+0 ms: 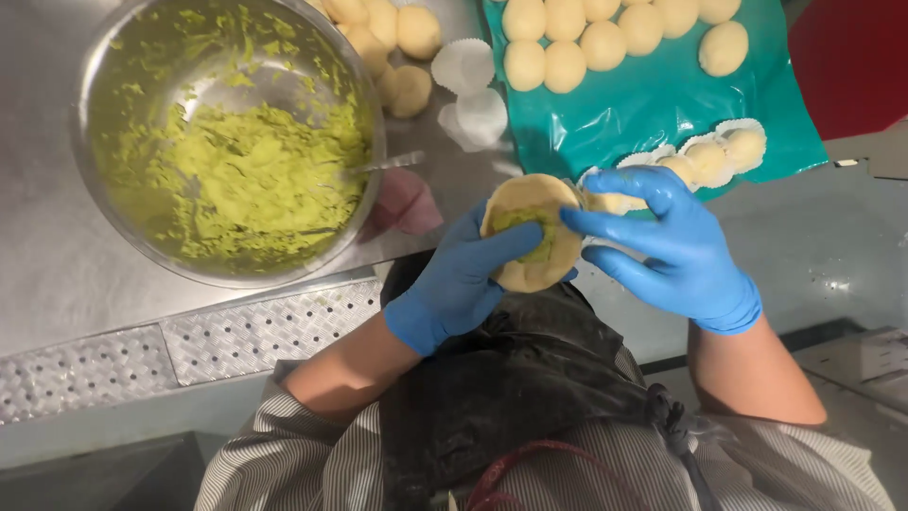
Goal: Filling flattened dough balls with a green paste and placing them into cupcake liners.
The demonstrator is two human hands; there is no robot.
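A flattened round of pale dough [532,232] with green filling in its middle rests in my left hand [454,284], which wears a blue glove and cups it from below. The blue-gloved fingers of my right hand [676,246] pinch the dough's right edge over the filling. Both hands hover just off the front edge of the steel table. A large steel bowl [104,66] at the left holds green paste [246,170], with a utensil handle [392,162] sticking out on its right side.
Several dough balls [567,43] lie on a teal sheet [662,104] at the back right, more at the back beside the bowl [407,57]. White paper cups [468,90] sit between them; some at the sheet's front edge [724,151] hold filled balls. A perforated metal strip [246,331] runs along the table edge.
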